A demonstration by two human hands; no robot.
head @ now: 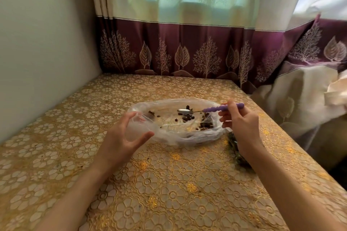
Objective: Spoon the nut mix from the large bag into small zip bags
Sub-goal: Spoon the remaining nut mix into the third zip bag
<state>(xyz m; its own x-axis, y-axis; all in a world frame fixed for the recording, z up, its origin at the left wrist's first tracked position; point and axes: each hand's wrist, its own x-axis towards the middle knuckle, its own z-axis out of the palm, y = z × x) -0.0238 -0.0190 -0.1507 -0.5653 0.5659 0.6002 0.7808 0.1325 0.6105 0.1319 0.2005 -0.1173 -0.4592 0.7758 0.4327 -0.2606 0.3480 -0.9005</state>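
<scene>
A large clear plastic bag [187,137] lies open on the table, with scattered dark nut mix [187,117] inside. My right hand [238,122] grips the purple handle of a spoon [223,108]; the metal bowl of the spoon hovers over the nuts in the bag. My left hand [122,135] holds a small clear zip bag [138,127] between thumb and curled fingers at the large bag's left edge. A filled small bag [235,148] of dark mix lies on the table, partly hidden under my right wrist.
The table [169,193] has a yellow floral lace-pattern cover. A wall runs along the left side and a purple curtain [187,52] hangs behind. Beige cloth [300,99] is piled off the table's right edge.
</scene>
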